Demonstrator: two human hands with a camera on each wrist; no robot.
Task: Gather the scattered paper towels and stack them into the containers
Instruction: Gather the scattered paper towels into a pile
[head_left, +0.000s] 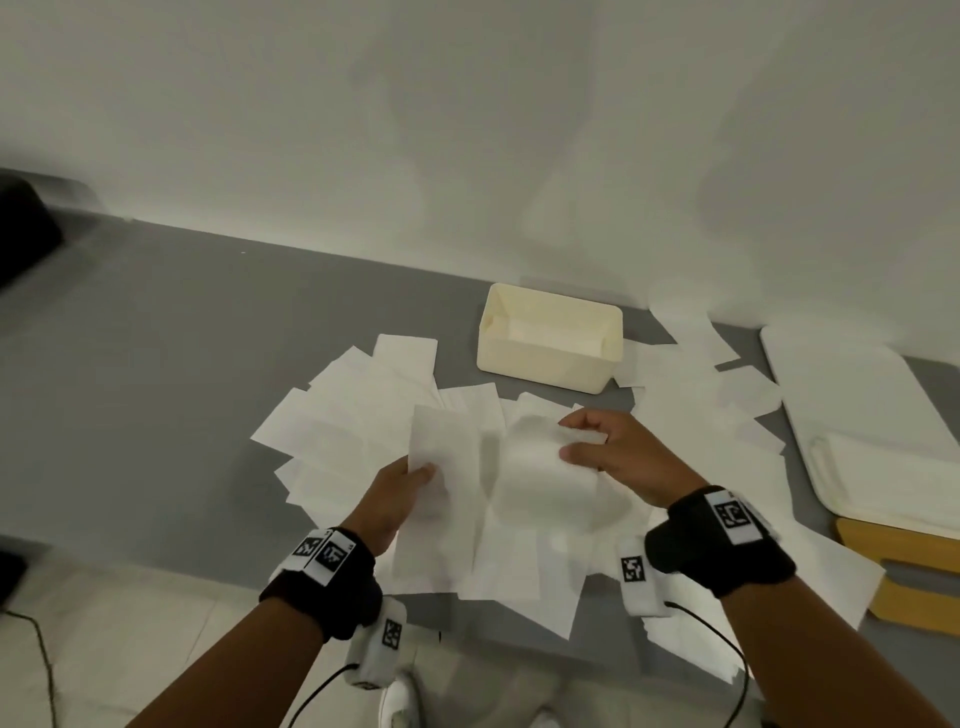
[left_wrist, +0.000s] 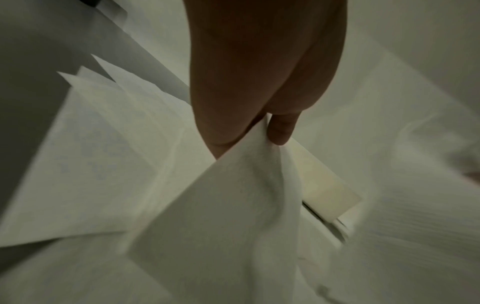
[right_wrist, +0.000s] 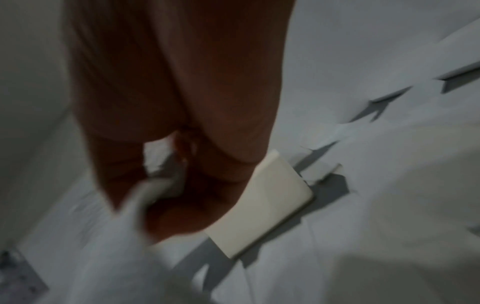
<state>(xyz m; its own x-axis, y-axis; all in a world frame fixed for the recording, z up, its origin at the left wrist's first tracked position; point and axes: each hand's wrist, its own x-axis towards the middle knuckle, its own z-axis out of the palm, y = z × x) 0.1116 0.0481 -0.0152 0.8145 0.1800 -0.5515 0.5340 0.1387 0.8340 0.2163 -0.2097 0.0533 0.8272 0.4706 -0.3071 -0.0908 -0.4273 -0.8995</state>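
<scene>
Many white paper towels (head_left: 358, 415) lie scattered over the grey table (head_left: 171, 322). My left hand (head_left: 402, 488) pinches the near edge of one lifted towel (head_left: 447, 467), seen close in the left wrist view as a fold of towel (left_wrist: 233, 195) under my thumb and finger. My right hand (head_left: 597, 452) pinches the right end of a second lifted towel (head_left: 540, 467) that bows between the hands; the right wrist view is blurred. A cream open container (head_left: 550, 343) stands behind the hands, also visible as the container (left_wrist: 327, 185) and the container (right_wrist: 262, 203).
A white tray (head_left: 852, 395) holding stacked towels (head_left: 893, 478) sits at the right, over a wooden piece (head_left: 904, 545). A dark object (head_left: 26, 228) is at the far left by the white wall (head_left: 467, 130). Cables hang from both wrist cameras.
</scene>
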